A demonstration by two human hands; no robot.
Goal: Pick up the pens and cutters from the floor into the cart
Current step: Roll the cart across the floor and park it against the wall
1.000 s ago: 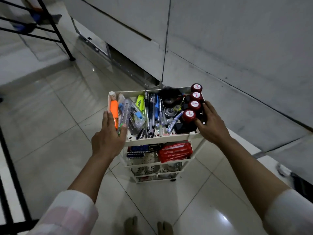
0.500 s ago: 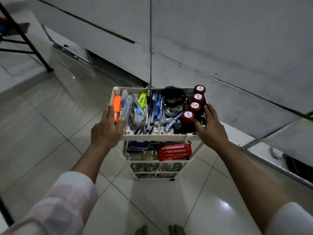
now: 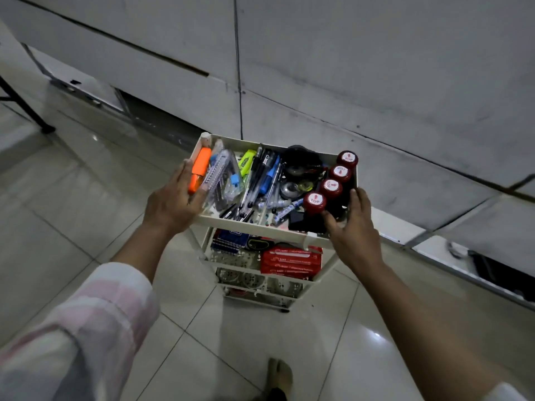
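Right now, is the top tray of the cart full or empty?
Full. The cart's top tray is crowded with pens, an orange cutter and four red-capped bottles, so little bare bottom shows.

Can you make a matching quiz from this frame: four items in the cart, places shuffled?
Items:
1. orange cutter
2. red-capped bottles
3. red packets
4. yellow highlighter

Places:
A. second shelf, below the top tray
B. top tray, right edge, in a row
C. top tray, far side, between the clear case and the black pens
D. top tray, left edge, by the left hand

Pairs: 1-D, 2-B, 3-A, 4-C
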